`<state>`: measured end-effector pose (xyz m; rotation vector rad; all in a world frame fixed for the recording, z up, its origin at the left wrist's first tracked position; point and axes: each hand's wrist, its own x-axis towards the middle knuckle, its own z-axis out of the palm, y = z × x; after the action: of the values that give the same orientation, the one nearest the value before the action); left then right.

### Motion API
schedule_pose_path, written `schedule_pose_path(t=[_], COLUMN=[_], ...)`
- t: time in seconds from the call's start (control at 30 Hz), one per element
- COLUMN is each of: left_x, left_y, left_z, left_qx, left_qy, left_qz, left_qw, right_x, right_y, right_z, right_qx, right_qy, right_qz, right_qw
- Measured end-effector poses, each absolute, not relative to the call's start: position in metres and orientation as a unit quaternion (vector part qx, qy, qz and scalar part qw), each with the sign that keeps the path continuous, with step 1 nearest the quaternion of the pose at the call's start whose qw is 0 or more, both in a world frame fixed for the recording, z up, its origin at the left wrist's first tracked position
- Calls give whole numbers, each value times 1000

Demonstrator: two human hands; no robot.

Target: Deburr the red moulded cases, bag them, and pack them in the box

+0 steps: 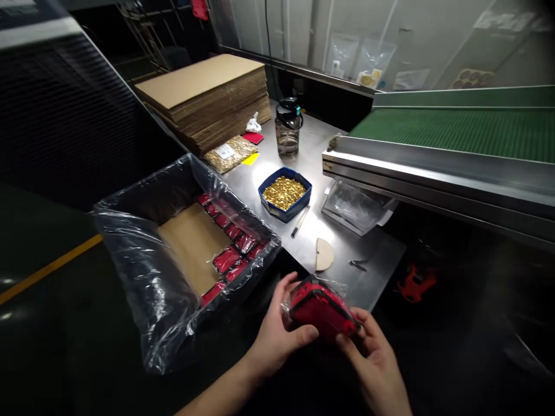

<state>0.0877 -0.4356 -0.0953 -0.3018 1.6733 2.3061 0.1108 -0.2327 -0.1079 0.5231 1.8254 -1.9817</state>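
A red and black case (323, 312) in clear plastic wrap is held in front of me, tilted, near the table's front edge. My left hand (281, 323) grips its left end, thumb across the red face and fingers behind. On the right end, my right hand (368, 352) closes with thumb in front and fingers on the far side. To the left stands a box lined with clear plastic (173, 323). Several similar wrapped red and black items (226, 260) lie in rows along its right side, and bare cardboard (191, 242) shows at its bottom.
A blue tray (284, 215) of small gold pieces sits on the metal table (342, 242), with a marker (300, 222), a half-round tan piece (324, 255) and snips (358, 266) nearby. Behind are a jug (288, 130) and stacked cardboard (208, 86). A green conveyor (455, 127) juts in from the right.
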Motion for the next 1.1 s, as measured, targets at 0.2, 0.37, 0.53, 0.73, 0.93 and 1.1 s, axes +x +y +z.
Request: schedule_pose_path(t=[0.2,0.37,0.53,0.73,0.93,1.1], left_x=[81,85,104,83,-14,-60], left_y=[-484,-482,-480,-514,-639,-702], left_z=[-56,-45,-69,-37,-25,-99], left_qx=[203,222,170,139,34,0], left_qy=[838,835,854,836,963,916], left_qz=[500,473,492,519,191,85], left_qw=[78,172,5,112,185,392], right_x=[78,67,85,86,75,91], right_y=[-230,-256,-280,-280,-232,-215], right_z=[-87,-80,-94,-91,-91,-116], right_qx=[-107,-103,39,10,51,49], right_qy=[833,769,686,699,769,786], right_qz=[-512,-535,-650,-679,-611,-564], right_qw=[177,334,324,225,181,248])
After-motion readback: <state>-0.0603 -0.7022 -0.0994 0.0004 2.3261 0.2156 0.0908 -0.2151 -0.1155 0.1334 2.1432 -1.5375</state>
